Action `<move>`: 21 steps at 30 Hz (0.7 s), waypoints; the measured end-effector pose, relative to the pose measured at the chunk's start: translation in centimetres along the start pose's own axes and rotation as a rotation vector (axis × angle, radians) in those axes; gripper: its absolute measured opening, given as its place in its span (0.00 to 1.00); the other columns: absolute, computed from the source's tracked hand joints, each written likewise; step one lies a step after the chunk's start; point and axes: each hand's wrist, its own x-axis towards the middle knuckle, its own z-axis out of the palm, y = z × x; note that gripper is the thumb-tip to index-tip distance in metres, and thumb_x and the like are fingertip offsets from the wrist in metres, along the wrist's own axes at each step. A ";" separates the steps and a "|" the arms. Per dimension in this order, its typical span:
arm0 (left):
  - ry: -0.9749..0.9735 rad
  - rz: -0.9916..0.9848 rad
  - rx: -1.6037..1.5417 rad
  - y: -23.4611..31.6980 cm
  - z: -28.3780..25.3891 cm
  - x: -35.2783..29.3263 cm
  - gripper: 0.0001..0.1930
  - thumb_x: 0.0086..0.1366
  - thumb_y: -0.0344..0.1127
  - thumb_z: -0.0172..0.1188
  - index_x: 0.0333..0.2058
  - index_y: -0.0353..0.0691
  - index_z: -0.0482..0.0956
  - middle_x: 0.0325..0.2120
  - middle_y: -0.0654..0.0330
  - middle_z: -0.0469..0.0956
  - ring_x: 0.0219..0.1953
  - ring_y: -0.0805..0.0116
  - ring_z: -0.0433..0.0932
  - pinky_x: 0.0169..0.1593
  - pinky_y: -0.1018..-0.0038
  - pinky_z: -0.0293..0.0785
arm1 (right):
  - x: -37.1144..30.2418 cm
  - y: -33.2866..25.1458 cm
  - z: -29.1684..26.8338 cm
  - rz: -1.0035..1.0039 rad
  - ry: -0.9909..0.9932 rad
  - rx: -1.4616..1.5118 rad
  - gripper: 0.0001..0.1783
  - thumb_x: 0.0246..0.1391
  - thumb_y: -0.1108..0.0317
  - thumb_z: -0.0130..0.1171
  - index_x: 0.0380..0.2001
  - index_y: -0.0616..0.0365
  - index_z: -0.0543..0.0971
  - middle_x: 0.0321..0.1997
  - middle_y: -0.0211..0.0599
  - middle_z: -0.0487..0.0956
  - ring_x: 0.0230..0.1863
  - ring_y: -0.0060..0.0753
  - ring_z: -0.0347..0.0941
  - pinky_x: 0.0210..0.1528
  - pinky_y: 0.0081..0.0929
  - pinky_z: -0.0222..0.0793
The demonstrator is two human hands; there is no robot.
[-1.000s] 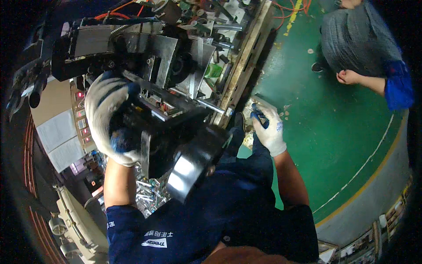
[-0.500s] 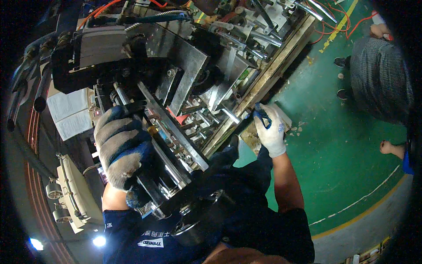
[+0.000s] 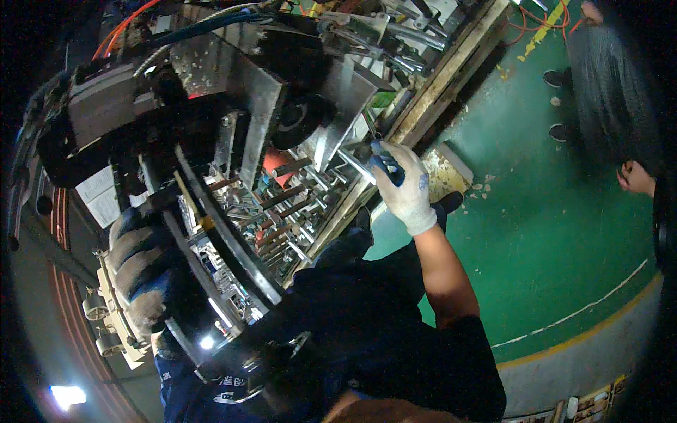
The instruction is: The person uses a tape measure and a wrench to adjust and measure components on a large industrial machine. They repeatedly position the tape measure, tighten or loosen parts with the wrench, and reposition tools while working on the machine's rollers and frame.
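Observation:
My left hand (image 3: 144,264), in a grey knit glove with dark blue patches, is closed around the outer side of a metal frame (image 3: 233,229) of long parallel bars. Its fingertips are hidden in shadow. My right hand (image 3: 407,189), in a white glove with a blue palm, has its fingers curled in a pinch beside a shiny metal rod (image 3: 356,166) at the bench edge. Whatever lies between those fingers, if anything, is too small to make out. Upright steel plates (image 3: 264,127) stand beyond the frame, with a dark round part (image 3: 296,123) between them.
Rows of metal rods (image 3: 282,211) lie on the bench, whose worn edge rail (image 3: 451,77) runs toward the far right. A pale block (image 3: 451,169) sits on the green floor (image 3: 536,247). At the right a co-worker's hand (image 3: 636,178) hangs near grey clothing. A cream lamp box (image 3: 116,310) is lower left.
The view has shifted. The metal frame and my left hand sit further left and lower. My right hand has moved left and slightly up, closer to the shiny rod, still pinched.

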 end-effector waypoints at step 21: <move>-0.037 0.038 -0.242 0.4 -2.6 0.4 0.22 0.60 0.52 0.56 0.43 0.39 0.79 0.39 0.54 0.81 0.44 0.55 0.79 0.56 0.58 0.73 | -3.2 -3.6 0.8 -0.109 0.116 -0.010 0.21 0.50 0.73 0.69 0.49 0.62 0.82 0.49 0.50 0.82 0.52 0.53 0.79 0.57 0.40 0.74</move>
